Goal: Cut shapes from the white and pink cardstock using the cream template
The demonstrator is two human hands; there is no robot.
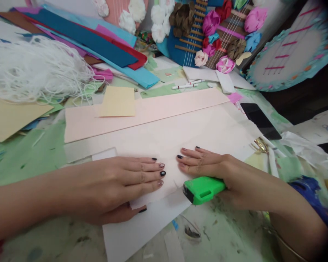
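Looks to me like the smoothing-out part is well along here: the pale pink sheet (169, 136) is spread pretty much flat on the green-smeared worktop (224, 233), right in front of the person, with just a slight crease left between the two sets of fingertips. A white sheet (142, 233) pokes out from under its near edge, and a pink strip (158, 112) lies along its far side with a yellow card (118, 102) overlapping that. Can't make out whether anything's been stuck down. The left grip (120, 182) is grasping nothing, just palm down with fingers straight across the sheet. The right grip (210, 163) also has its fingers stretched out on the sheet, but there's a green plastic tool (207, 187) tucked in under it, so I'd call that held; the thumb is hidden. As for containers, I can't pick out any with stuff in them: the white string (38, 69) is in a loose heap, coloured papers (90, 36) are layered behind it, and the blue thing (308, 193) by the right forearm is too blurry to call.
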